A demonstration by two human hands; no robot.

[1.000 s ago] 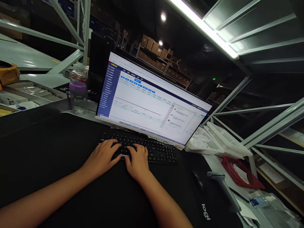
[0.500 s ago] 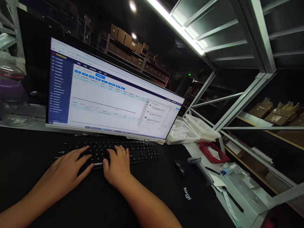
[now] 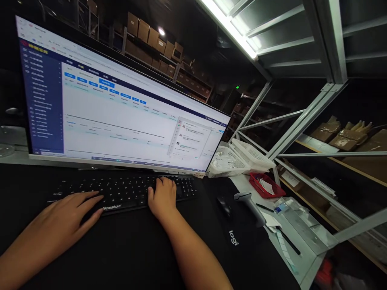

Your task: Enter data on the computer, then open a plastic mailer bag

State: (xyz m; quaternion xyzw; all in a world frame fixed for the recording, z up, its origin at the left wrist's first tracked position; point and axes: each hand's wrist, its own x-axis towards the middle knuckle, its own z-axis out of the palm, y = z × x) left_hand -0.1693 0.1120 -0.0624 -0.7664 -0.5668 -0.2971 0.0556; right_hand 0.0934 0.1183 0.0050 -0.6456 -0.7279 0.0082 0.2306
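Dark desk mat (image 3: 136,249), keyboard (image 3: 121,191) partly under right hand (image 3: 163,197).

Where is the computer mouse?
In the head view, the mouse lies on the black desk mat, right of the keyboard and the right hand, just left of the grey handheld scanner.

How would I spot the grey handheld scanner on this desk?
Start at the big lit monitor and drop to the black desk mat below it. Right of the black mouse, at the mat's edge, lies the handheld scanner, the only grey, pistol-shaped thing there.
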